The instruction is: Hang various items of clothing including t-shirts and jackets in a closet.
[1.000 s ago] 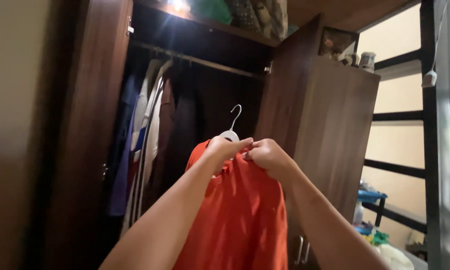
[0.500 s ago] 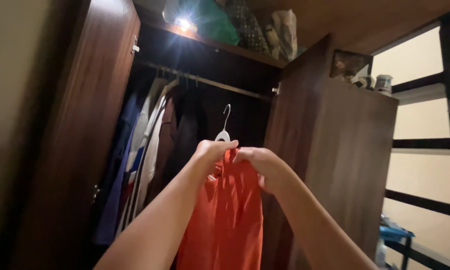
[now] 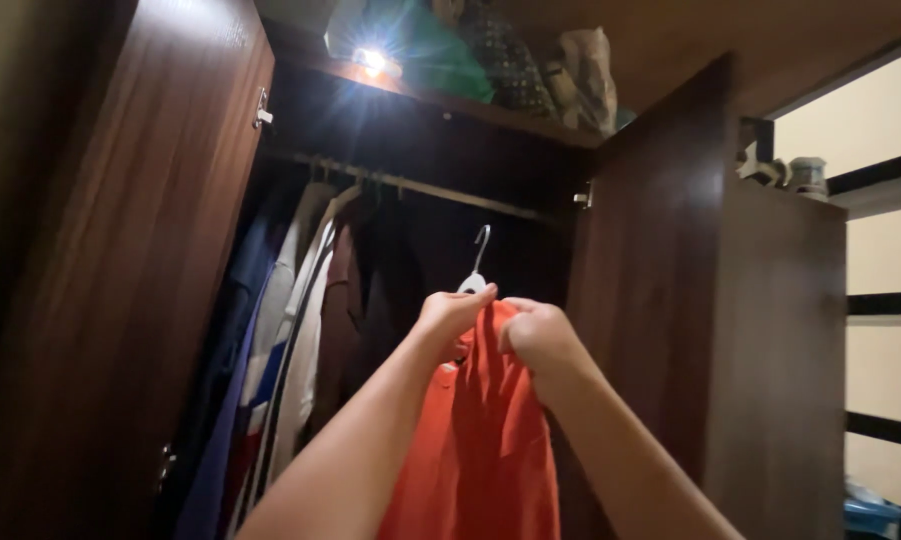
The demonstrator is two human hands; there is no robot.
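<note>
The soft orange fabric garment point(image 3: 480, 440), judged light and limp, is gathered at its neck by the closed fingers point(image 3: 470, 303) of the left hand point(image 3: 452, 315) and right hand point(image 3: 537, 335), on a white plastic hanger with a metal hook point(image 3: 477, 262), before the open dark wooden wardrobe point(image 3: 660, 290), so it is best held by the hanger.

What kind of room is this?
Probably a bedroom, at an open wooden wardrobe. Clothes hang from its rail, and both hands hold an orange shirt on a hanger.

A dark brown wooden wardrobe point(image 3: 120, 250) stands open, clothes point(image 3: 290, 330) hanging from its rail point(image 3: 420, 187); a small lamp point(image 3: 372, 60) glares among bags point(image 3: 510, 60) on top.
</note>
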